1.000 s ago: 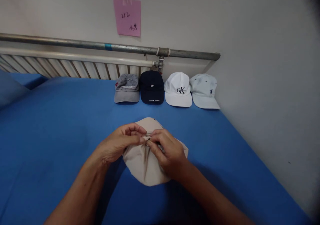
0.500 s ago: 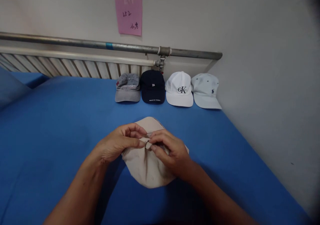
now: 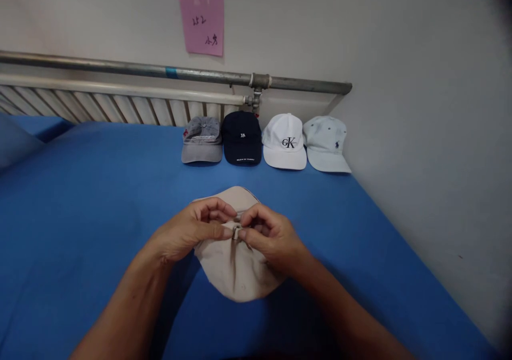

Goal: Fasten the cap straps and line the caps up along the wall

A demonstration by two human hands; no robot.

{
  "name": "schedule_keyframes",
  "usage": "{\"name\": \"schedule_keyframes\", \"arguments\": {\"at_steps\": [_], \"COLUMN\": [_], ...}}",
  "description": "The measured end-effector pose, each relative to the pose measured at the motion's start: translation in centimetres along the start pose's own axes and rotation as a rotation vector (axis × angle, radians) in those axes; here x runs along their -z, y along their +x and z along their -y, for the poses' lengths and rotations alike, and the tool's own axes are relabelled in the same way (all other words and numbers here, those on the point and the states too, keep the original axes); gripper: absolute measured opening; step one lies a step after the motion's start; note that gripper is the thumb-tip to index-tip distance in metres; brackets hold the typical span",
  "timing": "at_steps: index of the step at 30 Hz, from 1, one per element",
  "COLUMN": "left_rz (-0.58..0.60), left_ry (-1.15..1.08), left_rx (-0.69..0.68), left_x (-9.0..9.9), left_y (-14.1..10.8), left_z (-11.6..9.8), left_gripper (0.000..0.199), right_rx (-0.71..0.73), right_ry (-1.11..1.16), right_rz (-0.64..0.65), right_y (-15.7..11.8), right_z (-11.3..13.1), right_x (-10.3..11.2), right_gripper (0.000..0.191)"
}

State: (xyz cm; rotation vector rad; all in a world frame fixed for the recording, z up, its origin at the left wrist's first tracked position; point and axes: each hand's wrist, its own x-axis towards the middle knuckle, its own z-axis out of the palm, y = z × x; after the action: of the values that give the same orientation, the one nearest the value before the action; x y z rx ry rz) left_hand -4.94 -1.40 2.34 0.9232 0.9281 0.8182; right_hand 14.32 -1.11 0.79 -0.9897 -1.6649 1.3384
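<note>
A beige baseball cap point(image 3: 236, 274) lies on the blue surface in front of me, its brim pointing away. At its back strap and small buckle point(image 3: 235, 233), both hands meet. My left hand point(image 3: 196, 226) pinches the strap area from the left, thumb against the buckle. From the right, my right hand point(image 3: 272, 237) grips the strap's end between thumb and fingers. The fabric is gathered into folds below the buckle. Part of the cap's right side is hidden under my right hand.
Behind the beige cap stand a grey cap point(image 3: 202, 152), a navy cap point(image 3: 242, 149), a white cap point(image 3: 285, 157) and a pale blue cap point(image 3: 328, 160) in a row. A radiator point(image 3: 132, 109) and a metal pipe point(image 3: 216, 76) run along the wall. A pink note point(image 3: 202, 24) hangs above.
My right thumb has moved up and left, closer to the buckle, and my right fingers have drawn in. My left hand keeps its hold. The view has shifted slightly.
</note>
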Motion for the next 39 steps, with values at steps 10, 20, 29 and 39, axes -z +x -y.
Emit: {"name": "schedule_keyframes", "arguments": {"at_steps": [10, 20, 29, 39], "left_rz": [-0.069, -0.054, -0.088, -0.111], "left_ry": [-0.015, -0.013, 0.033, 0.124], "left_rx": [0.027, 0.020, 0.000, -0.006], "left_x": [-0.1, 0.1, -0.4, -0.6], "left_y": [0.2, 0.3, 0.2, 0.4], "left_z": [0.2, 0.4, 0.2, 0.4], "left_gripper": [0.026, 0.029, 0.027, 0.022], "right_rx": [0.207, 0.126, 0.095, 0.136], "right_ry": [-0.403, -0.325, -0.377, -0.430], "right_rz": [-0.131, -0.072, -0.113, -0.109], "right_y": [-0.4, -0.3, -0.3, 0.0], "right_z": [0.5, 0.4, 0.5, -0.4], "right_x": [-0.5, -0.2, -0.6, -1.0], "right_gripper": [0.013, 0.008, 0.012, 0.012]}}
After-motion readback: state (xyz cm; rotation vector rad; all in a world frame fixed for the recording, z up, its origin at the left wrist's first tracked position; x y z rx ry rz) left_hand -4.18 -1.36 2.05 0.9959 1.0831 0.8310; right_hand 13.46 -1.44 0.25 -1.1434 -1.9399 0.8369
